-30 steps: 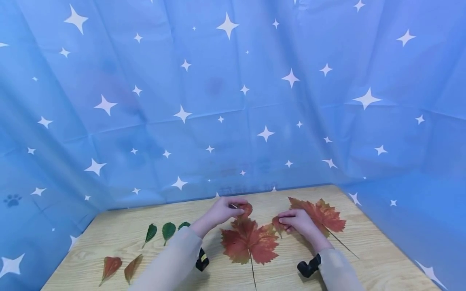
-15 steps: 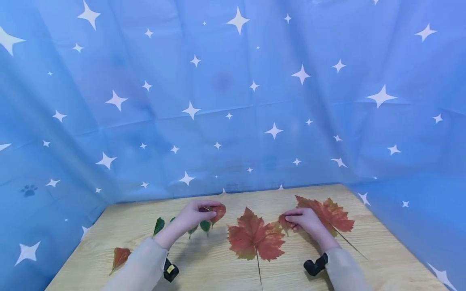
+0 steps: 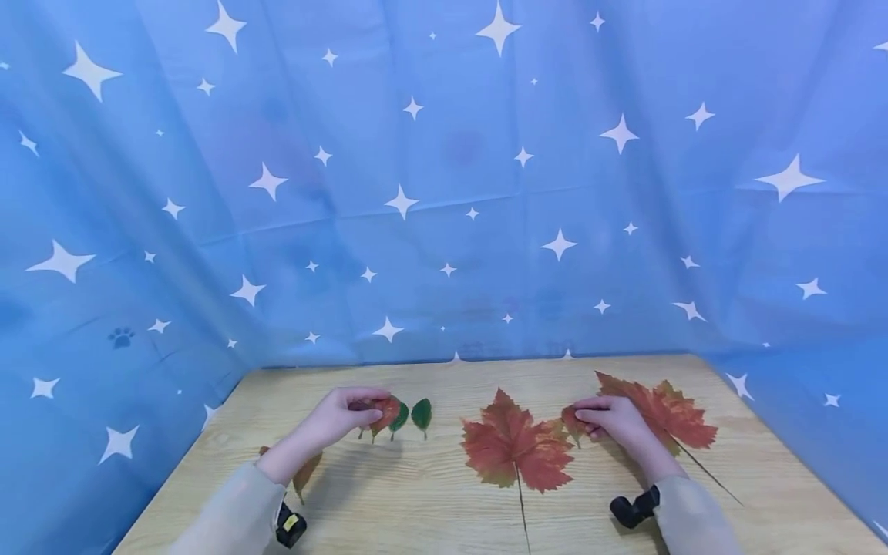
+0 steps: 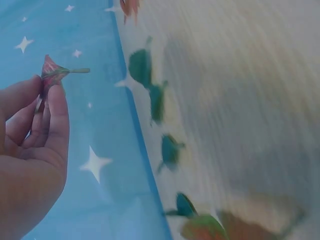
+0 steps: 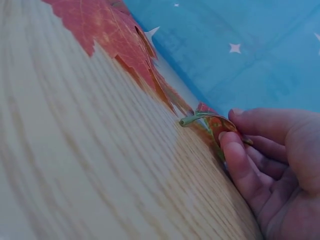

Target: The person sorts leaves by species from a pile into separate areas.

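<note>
My left hand (image 3: pixel 338 422) pinches a small red leaf (image 3: pixel 385 415) between thumb and fingers, held above the table beside the small green leaves (image 3: pixel 421 414). In the left wrist view that red leaf (image 4: pixel 52 71) points its pale green stem to the right. At the right, my right hand (image 3: pixel 620 424) pinches another small reddish leaf (image 3: pixel 573 422). This one hangs between two large red maple-like leaves, the middle one (image 3: pixel 516 443) and the right one (image 3: pixel 662 412). The right wrist view shows its leaf (image 5: pixel 217 126) curled, stem toward the left.
A brownish-red leaf (image 3: pixel 307 475) lies by the left forearm, partly hidden. Several green leaves (image 4: pixel 141 67) form a row along the table's back edge. The wooden table (image 3: pixel 430 501) meets a blue star-patterned curtain (image 3: pixel 444 169) behind.
My left hand has moved left with its red leaf, away from the middle large leaf to the green leaves. The right hand keeps its leaf in nearly the same place. The head view has turned left.
</note>
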`<state>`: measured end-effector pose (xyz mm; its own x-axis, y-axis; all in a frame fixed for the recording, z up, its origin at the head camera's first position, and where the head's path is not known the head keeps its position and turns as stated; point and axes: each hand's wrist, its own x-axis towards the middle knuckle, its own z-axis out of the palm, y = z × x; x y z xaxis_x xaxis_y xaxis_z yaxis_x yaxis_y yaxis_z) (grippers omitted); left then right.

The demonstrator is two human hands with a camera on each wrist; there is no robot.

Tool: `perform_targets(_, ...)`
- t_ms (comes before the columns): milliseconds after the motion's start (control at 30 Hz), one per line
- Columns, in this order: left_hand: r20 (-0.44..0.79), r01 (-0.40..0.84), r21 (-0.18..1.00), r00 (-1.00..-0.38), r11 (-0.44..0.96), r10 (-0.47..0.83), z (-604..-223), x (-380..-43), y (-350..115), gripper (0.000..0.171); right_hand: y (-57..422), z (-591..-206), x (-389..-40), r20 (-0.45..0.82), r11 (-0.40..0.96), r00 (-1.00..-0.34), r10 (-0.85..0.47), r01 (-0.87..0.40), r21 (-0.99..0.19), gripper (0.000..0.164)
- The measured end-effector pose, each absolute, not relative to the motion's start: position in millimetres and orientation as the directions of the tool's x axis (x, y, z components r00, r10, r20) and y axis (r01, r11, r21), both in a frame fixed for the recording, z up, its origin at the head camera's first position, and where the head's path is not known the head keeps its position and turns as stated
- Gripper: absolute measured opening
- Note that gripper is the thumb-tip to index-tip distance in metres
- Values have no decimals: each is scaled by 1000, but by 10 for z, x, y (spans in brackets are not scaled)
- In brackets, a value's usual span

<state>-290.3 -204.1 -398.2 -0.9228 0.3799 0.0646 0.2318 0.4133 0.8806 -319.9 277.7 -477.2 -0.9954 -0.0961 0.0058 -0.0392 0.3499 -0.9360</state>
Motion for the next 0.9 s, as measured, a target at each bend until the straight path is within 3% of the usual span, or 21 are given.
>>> perform_targets(267,-17,167,882,-923,441,384,-4130,-2778,-2297,39,2829,-4777,-3172,11,345,-995,-101,-45,-937,39)
perform_targets(600,-16,214,778,-933,590,359,-4353,-2602,-2417,29,2810,-4764,-3176,9,335,-995,-101,-43,-941,38)
perform_targets(900,-3,180,660,-970,729,241,-4414,-2547,-2389,23,2776,-4762,-3188,11,336,-994,-107,-46,-941,37)
